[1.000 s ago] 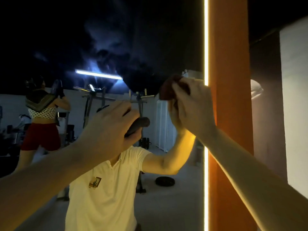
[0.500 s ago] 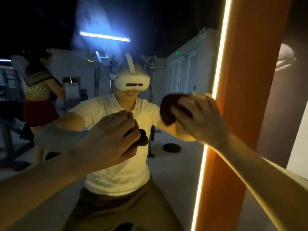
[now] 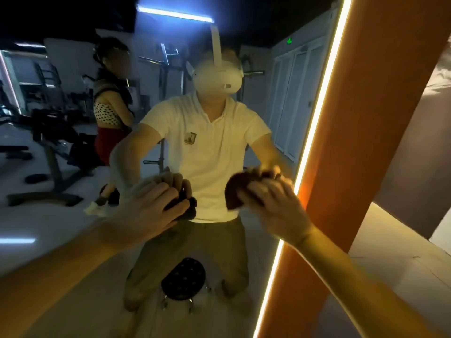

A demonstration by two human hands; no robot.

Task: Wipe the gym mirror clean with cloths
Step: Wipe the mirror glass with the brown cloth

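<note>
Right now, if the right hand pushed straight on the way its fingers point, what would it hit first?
Most likely the mirror glass. The right hand holds a brown cloth that seems pressed against it, with the hand's reflection meeting it there. Motion blur leaves the contact unsure.

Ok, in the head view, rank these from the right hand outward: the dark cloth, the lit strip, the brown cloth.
1. Brown cloth, held in the right hand.
2. Lit strip, just to its right.
3. Dark cloth, off to the left, in the left hand.
</note>
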